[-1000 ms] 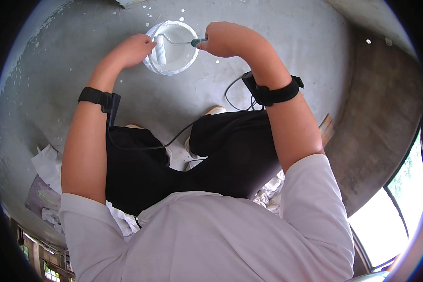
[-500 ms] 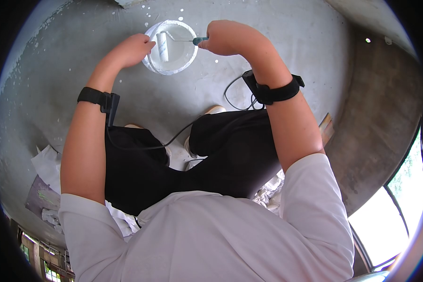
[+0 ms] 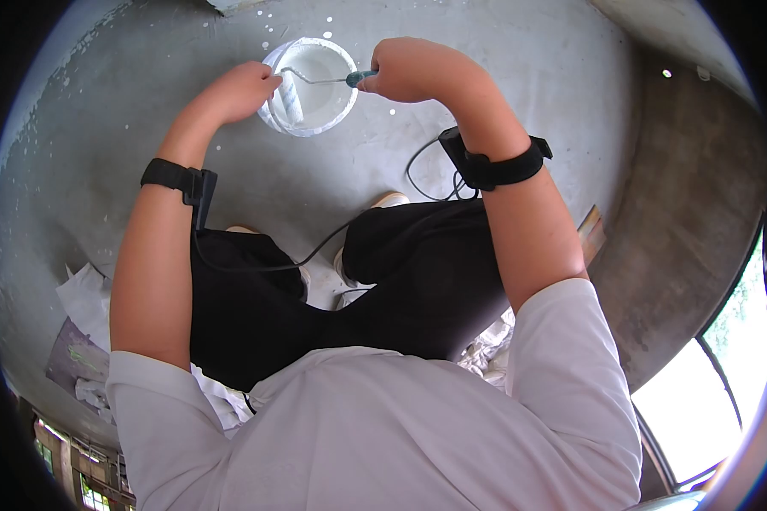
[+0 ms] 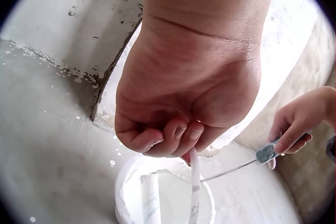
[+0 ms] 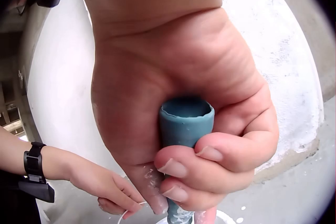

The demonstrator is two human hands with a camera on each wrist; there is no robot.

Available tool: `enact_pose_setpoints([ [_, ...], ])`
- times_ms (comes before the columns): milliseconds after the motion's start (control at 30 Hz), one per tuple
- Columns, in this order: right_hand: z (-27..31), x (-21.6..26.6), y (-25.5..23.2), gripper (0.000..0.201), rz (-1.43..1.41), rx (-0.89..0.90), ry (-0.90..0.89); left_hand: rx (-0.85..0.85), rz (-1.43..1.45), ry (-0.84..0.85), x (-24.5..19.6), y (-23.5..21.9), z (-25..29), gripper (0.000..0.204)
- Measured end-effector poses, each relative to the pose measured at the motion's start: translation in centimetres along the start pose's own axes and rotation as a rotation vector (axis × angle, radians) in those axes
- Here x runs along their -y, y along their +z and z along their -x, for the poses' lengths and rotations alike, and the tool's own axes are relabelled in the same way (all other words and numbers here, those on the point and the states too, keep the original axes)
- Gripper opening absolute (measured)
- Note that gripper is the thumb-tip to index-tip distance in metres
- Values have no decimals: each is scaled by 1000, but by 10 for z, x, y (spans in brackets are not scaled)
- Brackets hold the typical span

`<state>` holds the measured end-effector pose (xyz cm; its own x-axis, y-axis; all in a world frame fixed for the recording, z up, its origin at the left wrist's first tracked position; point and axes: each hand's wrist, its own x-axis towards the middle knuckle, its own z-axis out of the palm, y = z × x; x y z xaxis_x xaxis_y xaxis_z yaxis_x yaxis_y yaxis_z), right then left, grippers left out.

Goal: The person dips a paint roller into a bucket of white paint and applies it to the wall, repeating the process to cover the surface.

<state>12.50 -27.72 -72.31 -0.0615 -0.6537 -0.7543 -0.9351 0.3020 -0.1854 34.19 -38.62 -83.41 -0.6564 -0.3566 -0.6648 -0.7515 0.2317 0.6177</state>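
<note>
My left hand (image 3: 249, 88) grips the white carrying handle (image 4: 195, 187) of a paint bucket (image 3: 320, 130), its fingers curled round the strip above the rim. Inside the bucket a paint roller (image 3: 291, 102) lies slanted near the left wall, its sleeve white with faint blue stripes. A bent metal rod runs from it across the bucket's right rim. My right hand (image 3: 418, 70) holds the roller's blue-green grip (image 5: 184, 129), with paint smears on the thumb in the right wrist view. White paint coats the inside of the bucket.
Paint drops spot the grey floor (image 3: 170, 102) around the bucket. A black cable (image 3: 302, 260) runs over the lap between the wrist straps. Crumpled white sheets (image 3: 89, 294) lie at the left, and a brown curved wall (image 3: 690, 221) rises at the right.
The roller shifts slightly away and right inside the bucket, then comes back left and nearer to me. My right hand makes small moves with it; the left hand stays on the bucket handle.
</note>
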Motion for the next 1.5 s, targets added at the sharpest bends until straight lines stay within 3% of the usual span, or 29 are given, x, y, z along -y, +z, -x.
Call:
enact_pose_setpoints([
  [333, -2, -2, 1, 42, 29, 21, -3, -11, -8, 5, 1, 0, 0, 37],
  [400, -4, -6, 3, 42, -31, -41, 0, -13, 4, 32, 5, 1, -2, 38],
  [633, -1, -1, 0, 42, 21, 29, 8, -26, -23, 25, -3, -1, 3, 38],
  [833, -1, -3, 0, 43, 2, -35, 24, -5, -9, -12, -5, -2, 4, 36],
  [933, 0, -2, -1, 42, 23, 66, 37, 5, -21, -21, -6, -2, 3, 37],
  [1133, -1, -2, -2, 43, -20, -38, 47, -14, 8, -13, -7, -2, 5, 36],
  [1200, 3, 4, -8, 43, 14, 130, 91, 5, 3, -12, -9, -4, 6, 36],
  [1300, -1, -5, -3, 44, 8, 4, 20, 6, -20, -25, -7, -3, 4, 37],
  [1433, -4, -6, -1, 44, -8, -28, 43, -10, 32, -20, -8, -2, 6, 36],
  [1500, -2, -2, -2, 44, 20, 61, 47, -8, 19, -12, -8, -3, 6, 36],
])
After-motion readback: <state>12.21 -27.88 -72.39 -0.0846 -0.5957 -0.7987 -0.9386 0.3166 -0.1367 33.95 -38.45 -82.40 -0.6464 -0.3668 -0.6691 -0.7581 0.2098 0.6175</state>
